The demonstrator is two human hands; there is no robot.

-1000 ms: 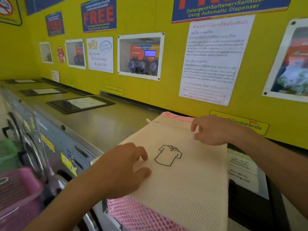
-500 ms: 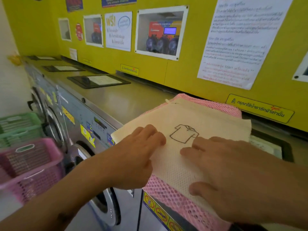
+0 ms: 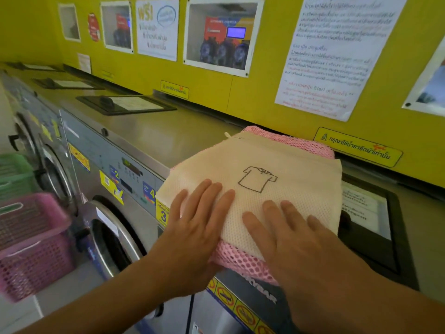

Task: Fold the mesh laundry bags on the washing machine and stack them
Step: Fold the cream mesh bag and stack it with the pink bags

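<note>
Mesh laundry bags are lying in a small pile on top of the washing machine [image 3: 154, 131], in the middle of the frame. A cream bag [image 3: 284, 189] with a little shirt drawing on it is sitting on top. A pink bag [image 3: 240, 261] is lying under it, and its edges are peeking out at the far side and at the near side, where it is hanging a bit over the front edge of the machine.

Both hands are lying flat on the cream bag with the fingers straight and spread. They are pressing down and are not gripping anything. The left hand [image 3: 195, 227] is resting on the near left corner of the bag, below the shirt drawing. The right hand [image 3: 296, 239] is resting just beside it, in the lower middle of the frame, and its palm is covering the near edge of the pile.

A pink basket [image 3: 31, 239] is showing blurry at the lower left of the frame, and a green basket [image 3: 12, 174] is sitting just behind it. A yellow wall [image 3: 260, 92] is filling the top of the frame, with a white paper notice [image 3: 334, 54] hanging at the upper right. A dark lid panel [image 3: 375, 227] is lying on the machine top to the right of the bags.
</note>
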